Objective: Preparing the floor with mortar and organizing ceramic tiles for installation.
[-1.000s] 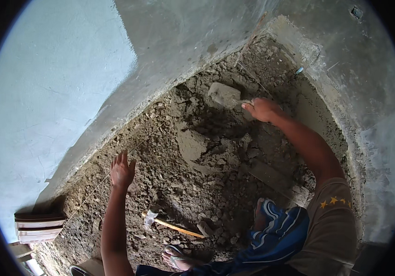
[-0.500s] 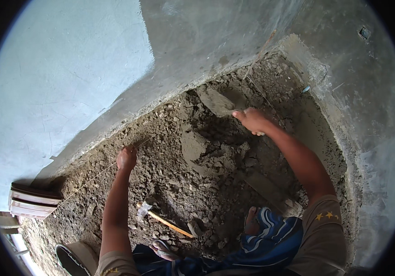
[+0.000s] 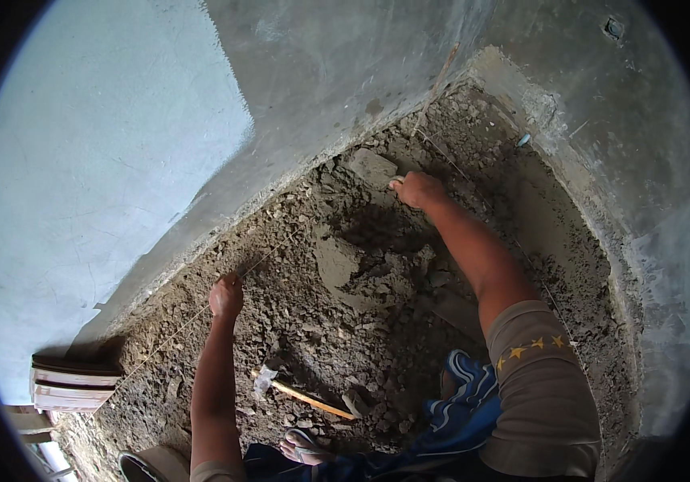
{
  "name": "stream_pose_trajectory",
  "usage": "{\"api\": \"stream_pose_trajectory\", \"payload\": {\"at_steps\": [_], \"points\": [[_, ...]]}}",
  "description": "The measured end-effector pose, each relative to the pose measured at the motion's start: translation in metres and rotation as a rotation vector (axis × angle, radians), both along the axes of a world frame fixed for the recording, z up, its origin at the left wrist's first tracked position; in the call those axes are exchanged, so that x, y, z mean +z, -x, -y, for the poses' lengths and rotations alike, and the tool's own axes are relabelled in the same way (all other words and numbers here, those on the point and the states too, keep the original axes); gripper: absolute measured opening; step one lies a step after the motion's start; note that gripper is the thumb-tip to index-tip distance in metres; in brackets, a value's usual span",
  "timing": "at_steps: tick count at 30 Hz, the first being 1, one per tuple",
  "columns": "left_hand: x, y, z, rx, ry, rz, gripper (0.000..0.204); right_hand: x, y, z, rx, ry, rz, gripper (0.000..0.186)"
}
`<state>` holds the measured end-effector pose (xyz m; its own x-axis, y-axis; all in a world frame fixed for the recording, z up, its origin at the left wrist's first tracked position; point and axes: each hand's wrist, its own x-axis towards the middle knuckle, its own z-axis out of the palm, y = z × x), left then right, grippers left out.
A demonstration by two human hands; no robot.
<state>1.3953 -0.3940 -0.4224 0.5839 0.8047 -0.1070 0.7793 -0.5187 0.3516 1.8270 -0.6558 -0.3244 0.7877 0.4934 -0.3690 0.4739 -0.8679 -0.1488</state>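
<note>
Right grip (image 3: 419,190) on trowel (image 3: 373,166), string (image 3: 445,155) near, hammer (image 3: 306,396) apart

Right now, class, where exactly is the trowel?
In the head view, the trowel is in the upper middle, its handle in the person's right hand, its blade near the foot of the grey wall.

Grey-brown trowel (image 3: 373,167); yellow-orange hammer handle (image 3: 313,400); brown right sleeve (image 3: 546,394) with yellow stars (image 3: 537,344); white-striped blue garment (image 3: 473,394); left wall (image 3: 112,161) pale blue and grey.

Matt, mud-caked trowel (image 3: 373,167), rough, crumbly soil (image 3: 293,301), wooden hammer handle (image 3: 313,399), smooth wall (image 3: 305,88).
</note>
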Motion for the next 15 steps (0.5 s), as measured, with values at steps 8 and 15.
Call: {"api": "stream_pose_trajectory", "payload": {"at_steps": [8,15], "points": [[0.026,0.004,0.008,-0.001,0.003,-0.056,0.029,0.066,0.015,0.031,-0.173,0.046,-0.540,0.066],[0.048,0.020,0.010,-0.171,-0.095,0.233,0.025,0.114,0.167,0.226,0.123,-0.191,0.030,0.062]]}}
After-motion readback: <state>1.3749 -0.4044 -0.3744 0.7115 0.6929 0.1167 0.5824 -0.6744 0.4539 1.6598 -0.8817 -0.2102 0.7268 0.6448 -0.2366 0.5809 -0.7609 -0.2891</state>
